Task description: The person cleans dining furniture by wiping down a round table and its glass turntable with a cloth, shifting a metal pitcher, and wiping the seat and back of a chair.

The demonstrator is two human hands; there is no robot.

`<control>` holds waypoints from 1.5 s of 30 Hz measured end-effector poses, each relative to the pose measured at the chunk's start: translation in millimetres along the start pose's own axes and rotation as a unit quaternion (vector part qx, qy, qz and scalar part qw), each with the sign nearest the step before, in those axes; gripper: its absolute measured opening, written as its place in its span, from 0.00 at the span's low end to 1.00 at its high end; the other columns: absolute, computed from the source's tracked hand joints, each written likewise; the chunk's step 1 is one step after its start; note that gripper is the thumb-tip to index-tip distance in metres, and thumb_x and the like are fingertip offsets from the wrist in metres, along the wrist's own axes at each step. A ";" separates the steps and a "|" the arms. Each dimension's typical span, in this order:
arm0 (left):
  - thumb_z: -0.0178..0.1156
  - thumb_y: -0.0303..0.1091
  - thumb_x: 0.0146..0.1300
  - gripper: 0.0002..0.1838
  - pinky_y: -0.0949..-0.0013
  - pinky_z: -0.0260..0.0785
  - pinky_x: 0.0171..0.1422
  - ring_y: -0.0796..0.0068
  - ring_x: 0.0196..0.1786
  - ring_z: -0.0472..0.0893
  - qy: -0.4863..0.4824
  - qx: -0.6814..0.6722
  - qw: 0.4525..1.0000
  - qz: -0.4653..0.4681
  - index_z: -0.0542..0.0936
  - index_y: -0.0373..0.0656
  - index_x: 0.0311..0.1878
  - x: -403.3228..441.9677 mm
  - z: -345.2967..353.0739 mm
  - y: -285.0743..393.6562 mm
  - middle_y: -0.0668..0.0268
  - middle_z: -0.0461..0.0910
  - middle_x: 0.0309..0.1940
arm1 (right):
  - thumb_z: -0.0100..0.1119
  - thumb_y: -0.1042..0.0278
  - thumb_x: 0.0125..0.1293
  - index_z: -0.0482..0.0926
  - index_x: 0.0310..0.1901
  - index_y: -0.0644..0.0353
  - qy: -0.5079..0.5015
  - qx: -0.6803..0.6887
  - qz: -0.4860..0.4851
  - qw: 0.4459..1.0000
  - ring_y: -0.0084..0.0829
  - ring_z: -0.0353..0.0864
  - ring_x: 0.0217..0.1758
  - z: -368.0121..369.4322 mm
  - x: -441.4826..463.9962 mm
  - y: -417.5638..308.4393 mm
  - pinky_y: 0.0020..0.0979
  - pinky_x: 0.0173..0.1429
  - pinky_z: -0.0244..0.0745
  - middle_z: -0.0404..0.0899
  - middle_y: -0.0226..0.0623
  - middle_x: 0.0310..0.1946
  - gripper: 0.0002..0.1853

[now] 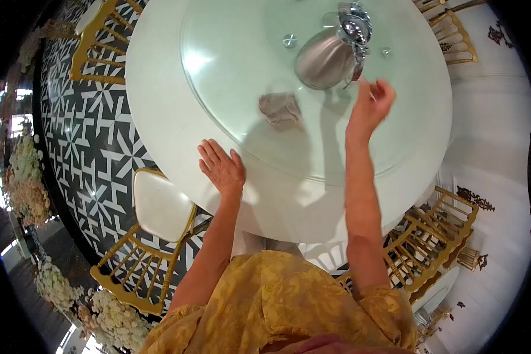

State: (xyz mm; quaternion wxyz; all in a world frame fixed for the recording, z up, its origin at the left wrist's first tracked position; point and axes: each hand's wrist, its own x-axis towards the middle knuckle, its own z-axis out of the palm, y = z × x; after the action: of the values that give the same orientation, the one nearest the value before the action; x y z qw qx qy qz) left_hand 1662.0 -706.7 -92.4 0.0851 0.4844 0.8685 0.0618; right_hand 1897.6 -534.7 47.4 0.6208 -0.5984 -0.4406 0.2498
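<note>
Gold chair [162,215] beside table [159,100]; cloth [279,108] near pitcher [324,61]

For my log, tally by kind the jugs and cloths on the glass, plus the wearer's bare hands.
Jug: 1
Cloth: 1
Hands: 2 (left hand, right hand)
Total: 4

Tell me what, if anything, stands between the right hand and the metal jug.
Nothing visible: the right hand is close by the handle of the metal jug, though whether it touches is unclear. The cloth lies off to the left.
</note>
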 end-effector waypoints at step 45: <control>0.43 0.48 0.75 0.36 0.46 0.40 0.80 0.50 0.82 0.46 0.042 0.003 0.998 0.035 0.53 0.33 0.78 -9.3 0.3 2.5 0.49 0.50 0.80 | 0.57 0.52 0.70 0.66 0.72 0.51 -0.253 -0.575 -0.081 0.774 0.51 0.59 0.78 -159.1 -24.4 120.6 0.56 0.73 0.57 0.63 0.48 0.74 0.31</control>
State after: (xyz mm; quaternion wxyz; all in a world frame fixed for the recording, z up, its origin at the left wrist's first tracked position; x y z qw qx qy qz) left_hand 1669.0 -713.2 -91.3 0.0446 0.5121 0.8537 0.0831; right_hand 2046.5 -619.2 -58.2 0.0448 -0.7210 -0.6903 0.0412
